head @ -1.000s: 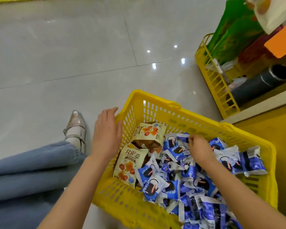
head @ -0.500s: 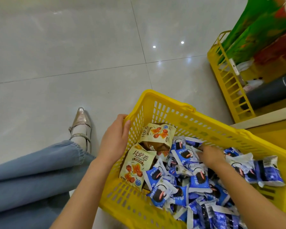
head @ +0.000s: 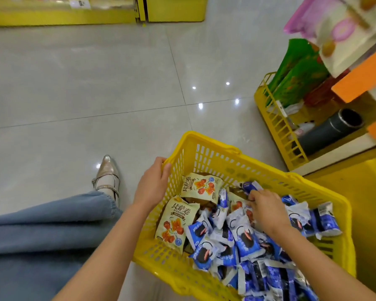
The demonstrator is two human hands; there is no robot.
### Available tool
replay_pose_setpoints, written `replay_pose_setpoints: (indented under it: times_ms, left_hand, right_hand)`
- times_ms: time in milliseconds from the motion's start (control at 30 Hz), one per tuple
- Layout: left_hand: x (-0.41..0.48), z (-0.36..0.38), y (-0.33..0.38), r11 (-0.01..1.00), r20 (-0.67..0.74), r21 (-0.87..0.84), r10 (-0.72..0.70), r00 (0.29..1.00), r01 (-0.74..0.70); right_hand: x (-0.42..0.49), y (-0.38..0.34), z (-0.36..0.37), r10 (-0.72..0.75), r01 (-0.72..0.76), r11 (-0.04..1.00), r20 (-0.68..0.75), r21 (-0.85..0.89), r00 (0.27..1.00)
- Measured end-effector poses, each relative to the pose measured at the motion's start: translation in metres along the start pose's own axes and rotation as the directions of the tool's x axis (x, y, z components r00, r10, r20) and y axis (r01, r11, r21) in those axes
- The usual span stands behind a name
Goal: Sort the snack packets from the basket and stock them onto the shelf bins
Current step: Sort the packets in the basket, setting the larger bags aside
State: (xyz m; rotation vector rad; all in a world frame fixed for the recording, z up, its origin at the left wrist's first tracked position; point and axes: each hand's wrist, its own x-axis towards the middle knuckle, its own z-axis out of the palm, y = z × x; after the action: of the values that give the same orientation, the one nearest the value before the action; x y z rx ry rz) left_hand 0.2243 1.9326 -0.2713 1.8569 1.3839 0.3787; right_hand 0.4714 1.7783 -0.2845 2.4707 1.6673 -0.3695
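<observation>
Head view: left hand [head: 152, 185] grips the basket [head: 258, 168] at its left rim. Right hand [head: 267, 211] fingers curl among blue packets [head: 245, 237] mid-basket; grasp cannot be told. Beige packets [head: 176, 222] lie against the left wall.

Reads bright, evenly lit from overhead. Shows pinpoint glare on floor tiles [head: 117, 83], faint shadows, bowed lines at edges, blur on pink packets [head: 326, 22] and lower blue snack packets [head: 276, 279].
</observation>
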Motion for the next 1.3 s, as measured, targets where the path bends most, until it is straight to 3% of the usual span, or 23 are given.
replay_pose_setpoints:
  times_ms: [133, 200, 267, 333, 433, 533, 567, 633, 700, 800, 867, 967, 1033, 1133, 1233, 1300]
  left_hand:
    - [0.004, -0.003, 0.01, 0.996, 0.041, 0.005, -0.088, 0.995, 0.088]
    - [0.001, -0.004, 0.019, 0.995, -0.071, 0.079, -0.058, 0.996, 0.064]
    - [-0.015, -0.004, 0.031, 0.997, -0.19, 0.069, 0.033, 0.981, -0.02]
    - [-0.036, -0.001, 0.047, 0.994, -0.201, -0.083, 0.057, 0.978, -0.075]
    - [-0.071, 0.011, 0.07, 0.925, 0.032, -0.369, -0.086, 0.996, 0.092]
    - [-0.095, 0.017, 0.084, 0.613, 0.436, -0.653, -0.177, 0.882, 0.446]
    - [-0.099, 0.018, 0.084, 0.543, 0.481, -0.685, -0.163, 0.862, 0.485]
    - [-0.102, 0.018, 0.077, 0.5, 0.462, -0.713, -0.194, 0.866, 0.492]
    - [-0.101, 0.014, 0.066, 0.451, 0.468, -0.723, -0.239, 0.851, 0.524]
    - [-0.098, 0.006, 0.054, 0.373, 0.58, -0.711, -0.169, 0.797, 0.596]
    - [-0.096, 0.006, 0.051, 0.41, 0.549, -0.719, -0.16, 0.82, 0.561]
    - [-0.089, 0.006, 0.051, 0.586, 0.376, -0.714, -0.14, 0.916, 0.382]
    - [-0.086, 0.003, 0.055, 0.752, 0.35, -0.609, -0.03, 0.936, 0.252]
    - [-0.081, 0.001, 0.053, 0.91, 0.33, -0.412, 0.095, 0.939, 0.052]
    - [-0.067, -0.006, 0.035, 0.99, -0.051, -0.036, 0.135, 0.99, -0.136]
    - [-0.055, -0.015, 0.016, 0.991, -0.206, 0.102, 0.11, 0.972, -0.09]
  right_hand:
    - [-0.021, -0.003, -0.031, -0.083, 0.066, 0.989, -0.128, -0.134, 0.988]
    - [-0.029, -0.004, -0.047, -0.089, 0.067, 0.988, -0.156, -0.138, 0.984]
    - [-0.038, -0.006, -0.061, -0.069, 0.063, 0.997, -0.227, -0.035, 0.971]
    - [-0.049, -0.013, -0.073, -0.009, 0.052, 0.991, -0.314, 0.126, 0.949]
    - [-0.068, -0.031, -0.08, 0.11, 0.075, 0.896, -0.383, 0.438, 0.917]
    - [-0.086, -0.054, -0.079, 0.174, 0.134, 0.698, -0.348, 0.703, 0.921]
    - [-0.091, -0.061, -0.078, 0.16, 0.151, 0.634, -0.319, 0.759, 0.934]
    - [-0.101, -0.07, -0.073, 0.067, 0.179, 0.572, -0.263, 0.801, 0.962]
    - [-0.11, -0.072, -0.067, -0.077, 0.211, 0.563, -0.204, 0.799, 0.976]
    - [-0.113, -0.068, -0.062, -0.184, 0.221, 0.564, -0.141, 0.796, 0.973]
    - [-0.109, -0.065, -0.061, -0.157, 0.153, 0.535, -0.081, 0.831, 0.984]
    - [-0.096, -0.065, -0.06, -0.081, -0.09, 0.34, 0.125, 0.936, 0.989]
    - [-0.087, -0.065, -0.053, -0.076, -0.234, 0.224, 0.256, 0.946, 0.964]
    - [-0.071, -0.072, -0.042, -0.02, -0.317, 0.143, 0.323, 0.938, 0.946]
    - [-0.046, -0.085, -0.031, 0.103, -0.352, 0.11, 0.342, 0.929, 0.934]
    - [-0.026, -0.091, -0.023, 0.204, -0.363, 0.126, 0.334, 0.923, 0.92]
